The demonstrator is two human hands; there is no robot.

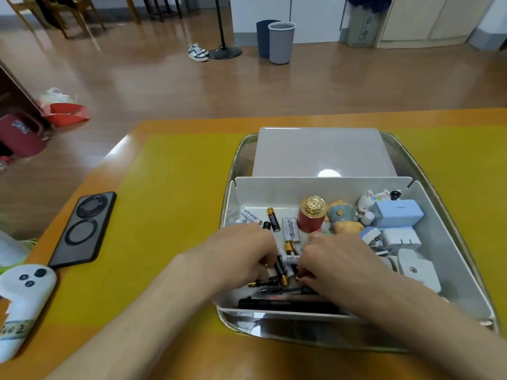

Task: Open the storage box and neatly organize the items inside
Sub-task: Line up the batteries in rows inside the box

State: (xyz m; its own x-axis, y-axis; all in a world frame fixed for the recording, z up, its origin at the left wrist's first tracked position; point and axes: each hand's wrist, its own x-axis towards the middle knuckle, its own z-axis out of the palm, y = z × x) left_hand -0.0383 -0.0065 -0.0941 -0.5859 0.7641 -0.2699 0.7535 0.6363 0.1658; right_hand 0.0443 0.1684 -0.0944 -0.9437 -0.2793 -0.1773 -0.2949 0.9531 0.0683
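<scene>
The storage box (444, 242) sits on the table with its clear lid (321, 152) folded back behind it. Both hands are inside it, fingers curled down over a heap of batteries (282, 270). My left hand (241, 253) grips some on the left of the heap, my right hand (337, 261) grips some on the right. More loose batteries (290, 229) lie toward the back wall. Black pens (288, 300) line the front wall. A red jar with a gold cap (311, 215), small figurines (343, 218) and white chargers (411, 264) fill the right half.
A black phone (82, 229) lies face down on the yellow mat (170, 215) to the left. A white controller (19, 303) rests at the table's left edge. Beyond the table, bins (279, 42) and shoes stand on the wooden floor.
</scene>
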